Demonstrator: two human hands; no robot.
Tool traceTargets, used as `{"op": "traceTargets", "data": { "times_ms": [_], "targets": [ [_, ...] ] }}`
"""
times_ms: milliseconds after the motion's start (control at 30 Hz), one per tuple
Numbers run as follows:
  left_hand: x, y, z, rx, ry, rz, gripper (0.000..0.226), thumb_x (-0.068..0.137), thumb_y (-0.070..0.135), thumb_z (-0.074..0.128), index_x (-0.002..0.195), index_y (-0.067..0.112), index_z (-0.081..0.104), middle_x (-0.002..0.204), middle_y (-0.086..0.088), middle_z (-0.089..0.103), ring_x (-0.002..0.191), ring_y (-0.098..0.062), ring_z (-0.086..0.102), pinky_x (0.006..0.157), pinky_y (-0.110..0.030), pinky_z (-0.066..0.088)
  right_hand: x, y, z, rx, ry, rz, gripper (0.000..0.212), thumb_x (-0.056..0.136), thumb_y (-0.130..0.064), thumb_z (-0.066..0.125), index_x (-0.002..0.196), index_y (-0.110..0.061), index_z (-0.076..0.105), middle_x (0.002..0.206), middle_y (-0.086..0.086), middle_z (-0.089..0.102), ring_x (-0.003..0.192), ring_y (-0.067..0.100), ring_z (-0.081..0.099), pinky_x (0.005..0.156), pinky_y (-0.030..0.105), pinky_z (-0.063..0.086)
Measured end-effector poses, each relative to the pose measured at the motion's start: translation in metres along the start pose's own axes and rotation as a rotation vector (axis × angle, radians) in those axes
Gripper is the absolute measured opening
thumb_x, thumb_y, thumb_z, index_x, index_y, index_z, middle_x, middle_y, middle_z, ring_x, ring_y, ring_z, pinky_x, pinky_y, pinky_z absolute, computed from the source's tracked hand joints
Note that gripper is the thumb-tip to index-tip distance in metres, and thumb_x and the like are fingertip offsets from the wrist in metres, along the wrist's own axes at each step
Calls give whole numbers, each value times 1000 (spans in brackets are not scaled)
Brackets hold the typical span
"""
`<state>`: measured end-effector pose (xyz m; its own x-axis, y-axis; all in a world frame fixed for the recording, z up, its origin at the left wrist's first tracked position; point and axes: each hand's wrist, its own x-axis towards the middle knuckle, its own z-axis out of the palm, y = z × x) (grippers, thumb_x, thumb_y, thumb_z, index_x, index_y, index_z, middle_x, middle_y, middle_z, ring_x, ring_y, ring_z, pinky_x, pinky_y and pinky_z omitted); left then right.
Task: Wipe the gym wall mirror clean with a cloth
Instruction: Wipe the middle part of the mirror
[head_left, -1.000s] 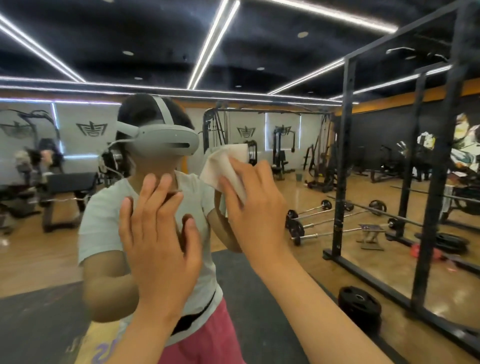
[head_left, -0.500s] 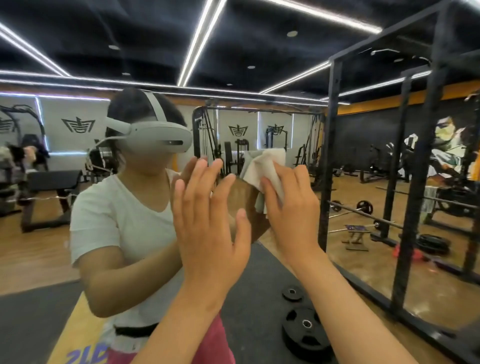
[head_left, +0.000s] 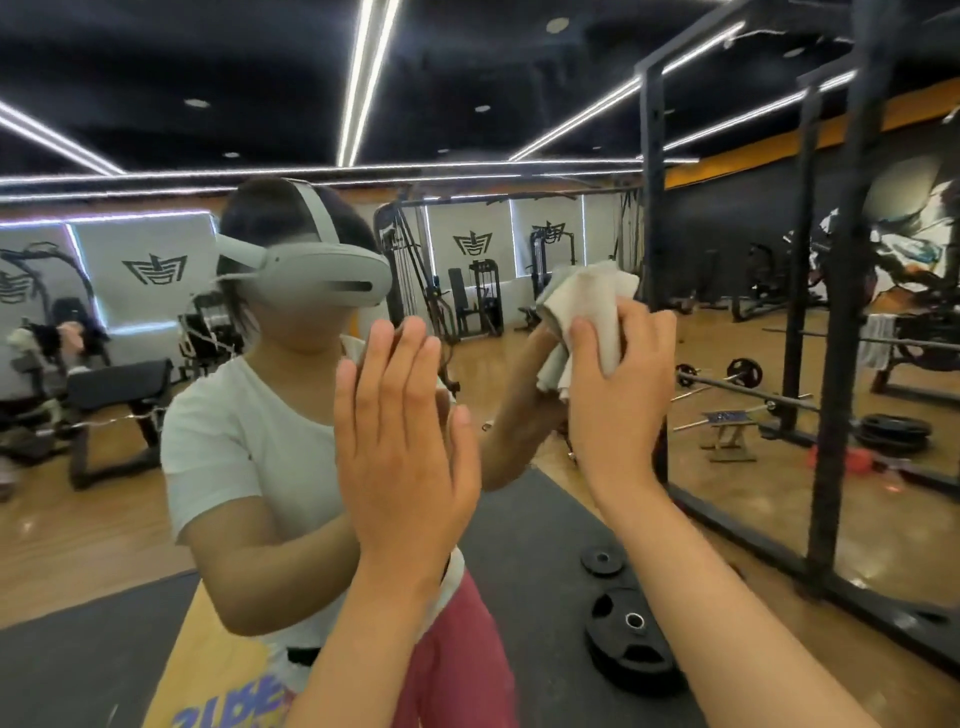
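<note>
The wall mirror (head_left: 519, 156) fills the whole view and reflects the gym and a person in a white shirt with a grey headset. My right hand (head_left: 618, 400) presses a crumpled off-white cloth (head_left: 587, 301) against the glass at about head height, right of centre, fingers laid over it. My left hand (head_left: 400, 441) rests flat on the mirror with straight fingers, left of the cloth and a little lower. The cloth's lower part is hidden behind my right hand.
Reflected in the glass: a black power rack (head_left: 831, 312) on the right, barbells (head_left: 737, 379) on the wooden floor, black weight plates (head_left: 628, 639) on a dark mat, and benches and machines (head_left: 104, 395) on the left.
My right hand has slid the cloth to the right across the mirror. My left hand has moved right and up along the glass, still flat. My view has turned right.
</note>
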<state>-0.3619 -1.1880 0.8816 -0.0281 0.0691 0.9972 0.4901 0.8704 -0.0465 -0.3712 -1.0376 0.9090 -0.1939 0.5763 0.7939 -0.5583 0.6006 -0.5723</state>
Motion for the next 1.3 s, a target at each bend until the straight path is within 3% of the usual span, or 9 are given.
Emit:
{"op": "traceTargets", "data": {
  "times_ms": [167, 300, 500, 633, 733, 867, 1000, 1133, 1300],
  "targets": [
    [-1, -1, 0, 15, 8, 20, 45, 94, 10, 52, 137, 2, 45, 149, -16, 45, 145, -29, 29, 123, -44, 14, -51, -19, 11, 1, -219, -450, 33, 92, -14, 60, 124, -5, 62, 93, 11, 52, 74, 15, 50, 60, 20, 40],
    [-3, 0, 0, 54, 14, 33, 44, 89, 6, 58, 132, 4, 49, 149, -15, 45, 145, -30, 30, 123, -44, 14, -25, 2, 0, -63, -267, -605, 30, 92, -13, 59, 120, -5, 66, 87, 11, 53, 72, 15, 46, 55, 20, 39],
    [-7, 2, 1, 118, -4, 24, 46, 89, 8, 58, 134, 4, 48, 151, -16, 42, 146, -31, 29, 123, -46, 14, 51, 73, -38, -159, -172, -326, 29, 96, -15, 56, 122, -2, 60, 101, 17, 51, 81, 13, 46, 71, 15, 35],
    [-10, 4, 1, 165, -14, 36, 48, 91, 11, 57, 137, 1, 47, 151, -17, 42, 145, -32, 30, 123, -46, 14, 65, 89, -50, -118, -116, -142, 29, 97, -17, 56, 121, 0, 60, 105, 18, 49, 80, -1, 35, 72, 4, 33],
    [-10, 4, 1, 180, -5, 40, 45, 91, 12, 56, 134, -1, 49, 149, -19, 44, 143, -34, 32, 123, -45, 15, 53, 76, -44, -81, -104, -69, 31, 98, -21, 55, 124, -3, 58, 109, 14, 48, 84, 6, 42, 73, 14, 40],
    [-10, 4, 0, 204, -9, 42, 44, 93, 15, 53, 134, -1, 51, 149, -18, 44, 144, -33, 32, 122, -46, 16, 15, 51, -33, -4, -274, -344, 32, 96, -18, 54, 126, -5, 58, 105, 13, 50, 82, 9, 43, 68, 15, 37],
    [-12, 4, 1, 205, -18, 28, 45, 92, 13, 55, 134, 0, 50, 151, -17, 42, 146, -31, 29, 122, -49, 16, 7, 57, -33, 4, -476, -603, 36, 92, -17, 57, 125, -6, 61, 106, 18, 58, 83, 22, 57, 62, 31, 52],
    [-11, 7, 0, 211, -34, 21, 44, 93, 12, 54, 135, 0, 48, 151, -17, 41, 146, -31, 28, 122, -48, 15, 30, 72, -41, -36, -450, -707, 34, 90, -12, 54, 120, -6, 66, 93, 17, 57, 74, 24, 52, 48, 37, 52],
    [-12, 7, -1, 224, -41, 30, 45, 93, 13, 53, 135, 0, 48, 151, -18, 41, 146, -32, 28, 122, -49, 16, 62, 100, -60, -128, -399, -672, 35, 89, -9, 56, 123, -7, 64, 90, 17, 54, 67, 25, 52, 52, 30, 47]
  ]
}}
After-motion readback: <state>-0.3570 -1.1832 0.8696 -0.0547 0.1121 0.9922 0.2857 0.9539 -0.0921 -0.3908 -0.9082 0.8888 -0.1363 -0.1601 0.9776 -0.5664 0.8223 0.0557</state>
